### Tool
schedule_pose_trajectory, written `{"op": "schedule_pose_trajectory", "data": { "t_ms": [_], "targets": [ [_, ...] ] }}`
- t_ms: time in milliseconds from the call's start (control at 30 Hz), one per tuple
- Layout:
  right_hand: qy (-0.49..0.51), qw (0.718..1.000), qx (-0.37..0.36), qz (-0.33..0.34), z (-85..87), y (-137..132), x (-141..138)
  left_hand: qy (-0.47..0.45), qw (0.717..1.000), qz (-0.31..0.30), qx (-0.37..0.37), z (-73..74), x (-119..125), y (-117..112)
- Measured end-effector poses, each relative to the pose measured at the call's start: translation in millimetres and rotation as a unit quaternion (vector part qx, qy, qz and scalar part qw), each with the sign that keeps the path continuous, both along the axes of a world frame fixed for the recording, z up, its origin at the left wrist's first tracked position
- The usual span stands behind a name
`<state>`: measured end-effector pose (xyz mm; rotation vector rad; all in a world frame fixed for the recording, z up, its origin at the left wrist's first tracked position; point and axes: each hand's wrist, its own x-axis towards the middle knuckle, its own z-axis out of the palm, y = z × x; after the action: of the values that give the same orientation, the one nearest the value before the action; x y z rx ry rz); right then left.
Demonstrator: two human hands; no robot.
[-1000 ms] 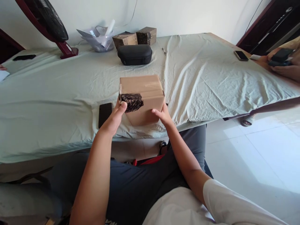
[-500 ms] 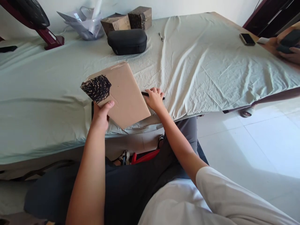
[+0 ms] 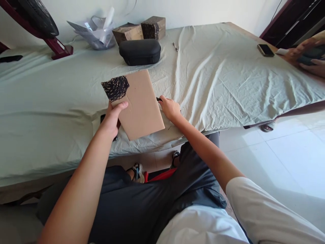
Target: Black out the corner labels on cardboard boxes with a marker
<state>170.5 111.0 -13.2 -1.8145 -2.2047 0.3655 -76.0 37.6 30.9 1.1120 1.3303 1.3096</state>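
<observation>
My left hand (image 3: 113,117) grips a brown cardboard box (image 3: 138,105) by its left edge and holds it tilted above the near edge of the table. One corner of the box carries a black scribbled patch (image 3: 115,88). My right hand (image 3: 169,107) rests on the sheet just right of the box, its fingers curled over a small black object (image 3: 158,99) that I cannot make out. A dark phone (image 3: 102,118) lies under the box, mostly hidden by it and my left hand.
A pale green sheet (image 3: 215,74) covers the table. A black zip case (image 3: 140,51), two brown boxes (image 3: 139,30), a plastic bag (image 3: 98,32), a fan base (image 3: 59,51) and a pen (image 3: 175,46) sit at the back. Far right lie a phone (image 3: 265,50) and another person's hands (image 3: 308,57).
The box went from upright in both hands to tilted in my left hand alone. My right hand dropped to the sheet and closed over the black object.
</observation>
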Motion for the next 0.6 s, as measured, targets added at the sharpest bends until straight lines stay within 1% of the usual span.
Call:
{"op": "schedule_pose_trajectory", "data": {
  "t_ms": [67,133,233,267,300,333,367,400,433,500,533,567,600],
  "targets": [
    [-0.008,1.0,-0.02,-0.01,6.5,5,-2,0.009,1.0,-0.013,-0.003,2.1,0,8],
    [-0.027,0.998,-0.055,-0.021,11.5,7,0,0.005,1.0,-0.018,-0.01,2.5,-2,14],
    [-0.037,0.994,-0.102,-0.003,14.7,4,21,-0.011,0.999,-0.026,-0.02,0.8,-5,18],
    [-0.013,0.995,-0.1,0.017,14.6,1,33,-0.019,0.999,-0.024,-0.025,0.0,-6,18],
    [0.032,0.993,-0.105,0.037,14.5,-2,46,-0.029,0.999,-0.02,-0.031,-0.9,-7,18],
    [0.089,0.986,-0.135,0.04,14.7,-6,59,-0.041,0.998,-0.014,-0.038,-1.7,-7,18],
    [0.144,0.972,-0.182,0.033,15.9,-9,72,-0.051,0.998,-0.01,-0.041,-2.3,-6,17],
    [0.209,0.951,-0.227,0.029,18.6,-12,83,-0.058,0.998,-0.008,-0.04,-2.8,-5,17],
    [0.285,0.923,-0.257,0.026,23.3,-14,91,-0.061,0.998,-0.011,-0.032,-3.1,-3,17],
    [0.449,0.856,-0.253,0.041,38.6,-18,99,-0.061,0.998,-0.024,-0.011,-3.2,1,17],
    [0.506,0.827,-0.239,0.057,48.7,-19,97,-0.063,0.998,-0.027,0.0,-3.1,4,17],
    [0.544,0.809,-0.212,0.074,59.6,-20,92,-0.068,0.997,-0.03,0.004,-3.0,6,18],
    [0.564,0.804,-0.166,0.085,70.5,-20,83,-0.075,0.997,-0.031,0.002,-3.0,9,18]
  ]
}}
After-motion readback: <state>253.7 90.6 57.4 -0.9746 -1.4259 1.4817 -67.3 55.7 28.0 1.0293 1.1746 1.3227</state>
